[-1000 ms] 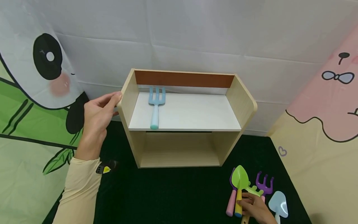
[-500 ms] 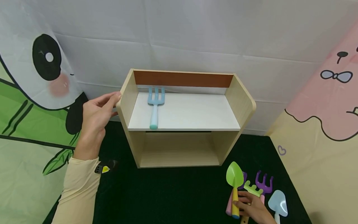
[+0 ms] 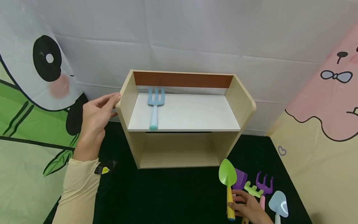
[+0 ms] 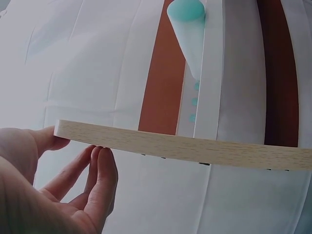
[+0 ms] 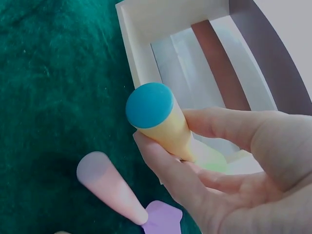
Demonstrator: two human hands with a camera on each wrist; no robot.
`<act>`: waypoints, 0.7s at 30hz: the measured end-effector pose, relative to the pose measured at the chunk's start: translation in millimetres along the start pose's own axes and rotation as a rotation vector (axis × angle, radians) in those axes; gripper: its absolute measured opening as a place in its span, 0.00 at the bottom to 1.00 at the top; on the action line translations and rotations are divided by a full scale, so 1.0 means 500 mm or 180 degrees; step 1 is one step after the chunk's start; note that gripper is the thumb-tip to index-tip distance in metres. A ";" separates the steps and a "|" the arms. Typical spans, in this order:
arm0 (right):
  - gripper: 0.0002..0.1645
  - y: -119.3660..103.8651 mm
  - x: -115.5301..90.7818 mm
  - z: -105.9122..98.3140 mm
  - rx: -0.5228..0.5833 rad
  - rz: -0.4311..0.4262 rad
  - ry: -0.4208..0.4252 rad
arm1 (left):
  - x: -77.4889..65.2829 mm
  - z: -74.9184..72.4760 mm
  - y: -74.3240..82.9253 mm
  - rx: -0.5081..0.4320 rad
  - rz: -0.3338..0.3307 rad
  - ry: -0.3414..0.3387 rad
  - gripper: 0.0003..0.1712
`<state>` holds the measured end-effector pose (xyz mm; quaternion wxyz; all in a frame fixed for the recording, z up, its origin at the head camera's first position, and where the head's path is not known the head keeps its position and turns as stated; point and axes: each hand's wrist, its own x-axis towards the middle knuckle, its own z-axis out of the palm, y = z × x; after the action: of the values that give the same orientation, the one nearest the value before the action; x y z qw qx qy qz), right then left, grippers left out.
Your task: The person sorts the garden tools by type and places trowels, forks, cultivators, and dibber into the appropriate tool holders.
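Observation:
My left hand (image 3: 95,124) pinches the front edge of the left side panel of a small wooden shelf (image 3: 179,151); in the left wrist view the thumb is at the panel's (image 4: 107,131) end and the fingers lie against its outer face. A light blue hand fork (image 3: 154,107) lies on the shelf's white upper board, tines to the back. At the lower right my right hand (image 3: 247,205) pinches the yellow handle of a toy trowel (image 3: 227,174), its green blade pointing up toward the shelf. The handle's blue end (image 5: 149,106) faces the right wrist camera.
On the dark green cloth (image 3: 167,196) near the right hand lie a purple shovel (image 3: 240,178) with a pink handle (image 5: 114,187), a light green rake (image 3: 253,189), a purple fork (image 3: 264,184) and a pale blue trowel (image 3: 278,203). White fabric (image 3: 195,34) hangs behind the shelf.
The right hand has moved left with the green trowel, off the pile, uncovering the purple shovel's blade. The left hand has stayed on the shelf's side.

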<state>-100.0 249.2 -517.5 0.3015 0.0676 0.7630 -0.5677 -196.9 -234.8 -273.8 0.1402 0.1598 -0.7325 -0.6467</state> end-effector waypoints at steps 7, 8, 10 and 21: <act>0.42 -0.019 0.011 0.017 -0.0081 -0.0198 -0.0010 | 0.000 0.000 0.000 0.0019 -0.0015 0.0005 0.33; 0.42 -0.022 0.013 0.020 -0.0078 -0.0231 -0.0013 | 0.000 0.000 -0.001 0.0013 -0.0015 0.0005 0.33; 0.42 -0.029 0.015 0.026 -0.0069 -0.0300 -0.0015 | -0.001 0.000 -0.001 0.0022 -0.0004 0.0014 0.34; 0.42 -0.053 0.042 0.046 -0.0051 -0.0511 -0.0022 | -0.001 0.000 -0.001 0.0029 0.0015 0.0026 0.34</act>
<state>-119.9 214.1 -510.6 0.2583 0.0018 0.7695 -0.5841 -196.6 -234.6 -274.4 0.1440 0.1613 -0.7353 -0.6423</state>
